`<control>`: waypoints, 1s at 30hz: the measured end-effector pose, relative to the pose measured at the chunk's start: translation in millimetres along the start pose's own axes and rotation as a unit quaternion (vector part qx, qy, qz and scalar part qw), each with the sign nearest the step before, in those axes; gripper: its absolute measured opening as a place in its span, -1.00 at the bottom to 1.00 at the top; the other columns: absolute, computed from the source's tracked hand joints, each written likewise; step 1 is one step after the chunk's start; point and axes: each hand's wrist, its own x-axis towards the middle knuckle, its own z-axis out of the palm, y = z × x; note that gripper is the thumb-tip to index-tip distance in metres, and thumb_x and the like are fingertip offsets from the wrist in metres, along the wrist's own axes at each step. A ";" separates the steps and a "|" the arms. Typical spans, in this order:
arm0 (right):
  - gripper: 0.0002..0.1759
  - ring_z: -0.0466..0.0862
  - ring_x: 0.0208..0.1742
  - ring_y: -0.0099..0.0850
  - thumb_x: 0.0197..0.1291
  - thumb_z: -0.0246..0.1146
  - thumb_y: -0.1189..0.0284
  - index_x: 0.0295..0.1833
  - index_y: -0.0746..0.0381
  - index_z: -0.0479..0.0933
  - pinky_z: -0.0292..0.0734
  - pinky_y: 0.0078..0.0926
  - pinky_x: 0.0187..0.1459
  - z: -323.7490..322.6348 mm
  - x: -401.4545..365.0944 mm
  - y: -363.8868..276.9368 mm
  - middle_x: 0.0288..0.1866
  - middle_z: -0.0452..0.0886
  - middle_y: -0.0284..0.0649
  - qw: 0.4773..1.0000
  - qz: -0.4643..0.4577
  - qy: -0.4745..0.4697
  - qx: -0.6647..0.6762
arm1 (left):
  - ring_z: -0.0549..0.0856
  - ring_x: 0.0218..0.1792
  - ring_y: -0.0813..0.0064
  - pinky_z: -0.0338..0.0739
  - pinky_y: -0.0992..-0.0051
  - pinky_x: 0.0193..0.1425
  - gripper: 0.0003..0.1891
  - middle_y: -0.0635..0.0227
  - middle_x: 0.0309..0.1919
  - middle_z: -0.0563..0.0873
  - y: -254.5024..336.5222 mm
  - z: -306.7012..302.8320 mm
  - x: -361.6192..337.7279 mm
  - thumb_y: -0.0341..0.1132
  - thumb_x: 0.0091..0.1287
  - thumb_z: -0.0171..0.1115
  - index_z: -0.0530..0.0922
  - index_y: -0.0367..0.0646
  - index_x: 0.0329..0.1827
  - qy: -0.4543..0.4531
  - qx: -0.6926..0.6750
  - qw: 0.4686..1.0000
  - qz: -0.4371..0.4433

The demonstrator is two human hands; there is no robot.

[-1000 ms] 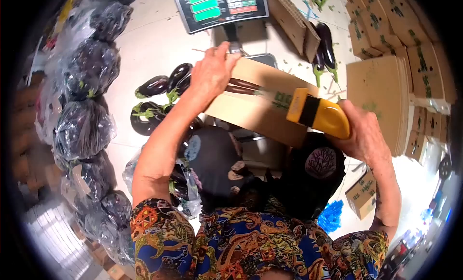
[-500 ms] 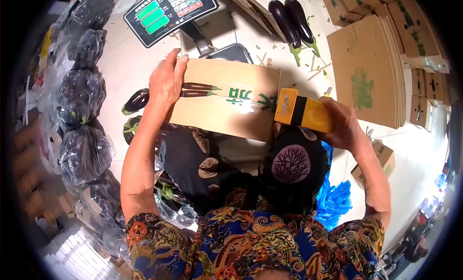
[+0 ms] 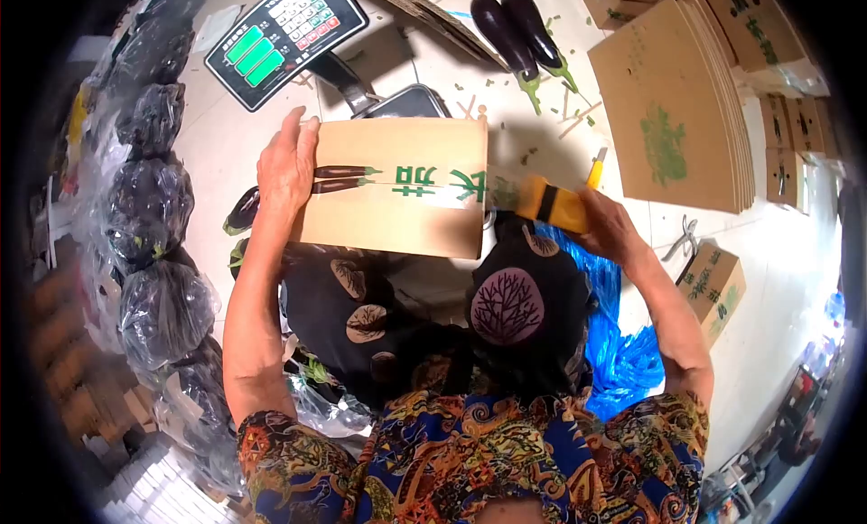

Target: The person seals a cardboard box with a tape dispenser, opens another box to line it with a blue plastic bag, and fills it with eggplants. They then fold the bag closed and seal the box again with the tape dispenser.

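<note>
A cardboard box point(image 3: 397, 226) with green characters and printed eggplants lies across my lap, a strip of clear tape along its top. My left hand point(image 3: 286, 167) grips its left edge. In my right hand point(image 3: 607, 224) is a yellow tape dispenser point(image 3: 564, 208), just off the box's right end. Tape appears to stretch between the dispenser and that end. A yellow utility knife point(image 3: 596, 170) also sticks up from the right hand, its blade pointing away from me.
Ahead stands a digital scale point(image 3: 284, 37). Two eggplants point(image 3: 506, 38) lie on the floor among scraps. Flattened cardboard point(image 3: 668, 118) is stacked at right, near pliers point(image 3: 682, 238) and a small box point(image 3: 713, 289). Bagged eggplants point(image 3: 149, 213) line the left; blue plastic point(image 3: 623, 357) lies beside my leg.
The dispenser has moved off the box top, past its right end, and tilted downward. The scene has shifted left in view, and the left hand keeps hold of the box.
</note>
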 end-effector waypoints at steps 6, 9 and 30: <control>-0.58 0.71 -0.27 -0.17 -0.03 0.40 0.43 -0.07 0.27 0.40 0.59 -0.21 -0.30 -33.1 46.7 -92.4 -0.35 0.63 -0.12 0.983 -0.026 -0.079 -0.163 | 0.64 0.01 -0.15 0.48 0.13 0.14 -0.50 -0.14 -0.04 0.67 -5.7 3.6 0.0 0.05 0.51 -0.07 0.45 -0.10 0.30 0.019 0.011 0.999 0.027; -0.86 0.71 -0.34 -0.30 0.11 0.26 0.44 -0.22 0.25 0.60 0.58 -0.33 -0.43 42.2 109.1 -76.4 -0.32 0.68 -0.14 0.927 -0.043 -0.205 -0.310 | 0.63 0.02 -0.15 0.48 0.14 0.14 -0.52 -0.15 -0.04 0.66 -5.1 7.7 2.0 0.03 0.50 -0.04 0.46 -0.09 0.29 0.029 -0.007 0.999 0.031; -0.74 0.51 -0.23 -0.63 0.19 0.40 0.34 -0.25 0.21 0.46 0.42 -0.62 -0.22 60.5 142.5 -74.5 -0.33 0.51 -0.43 0.840 0.041 -0.086 0.534 | 0.62 0.18 0.07 0.41 0.31 0.28 -0.44 -0.03 0.06 0.67 -32.2 -20.5 4.0 0.13 0.53 -0.15 0.49 -0.11 0.28 0.031 -0.072 0.988 -0.134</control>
